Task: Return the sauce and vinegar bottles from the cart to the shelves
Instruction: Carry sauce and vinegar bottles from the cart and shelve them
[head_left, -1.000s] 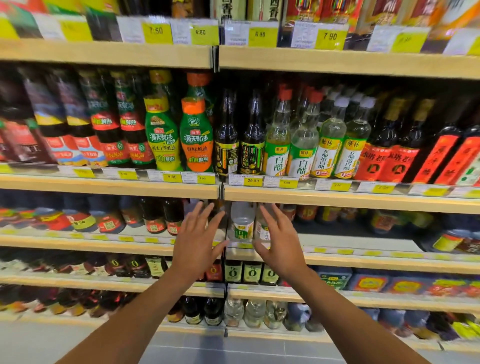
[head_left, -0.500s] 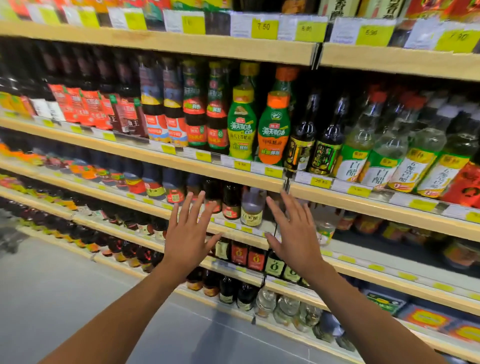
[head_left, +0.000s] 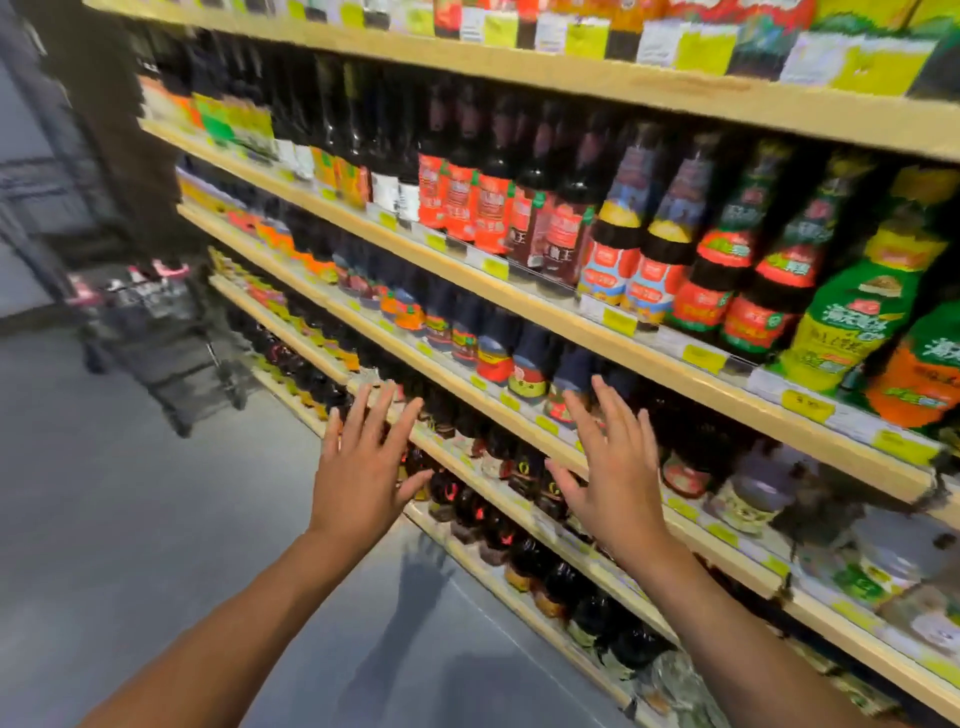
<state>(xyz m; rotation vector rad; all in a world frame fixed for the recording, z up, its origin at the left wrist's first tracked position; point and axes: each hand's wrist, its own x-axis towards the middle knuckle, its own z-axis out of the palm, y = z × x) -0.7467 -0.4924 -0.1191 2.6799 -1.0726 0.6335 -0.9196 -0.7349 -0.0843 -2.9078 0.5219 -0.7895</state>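
In the head view we see both arms stretched out in front of the shelves (head_left: 561, 312). Our left hand (head_left: 363, 467) is spread wide with straight fingers and has hold of nothing. Our right hand (head_left: 613, 478) is just as flat and splayed, and it too holds nothing. Neither hand plainly touches a bottle or a shelf edge; both hang before the lower rows.

The shelves run away to the left in several wooden tiers, each with yellow price tags along its edge. The tier above our hands is packed with upright dark sauce bottles (head_left: 493, 208) bearing red labels. Further right on it stand a green squeeze bottle (head_left: 852, 322) and an orange squeeze bottle (head_left: 924, 374). Small dark bottles fill the tiers behind and below our hands, and pale bottles (head_left: 763, 483) sit to the lower right, too blurred to read.

The cart (head_left: 156, 332) stands on the grey floor (head_left: 130, 519) to the far left, near the shelves' end and well apart from our hands. It is a dark wire cart with pink handles. Shapes show in its top basket, but we cannot tell what they are.
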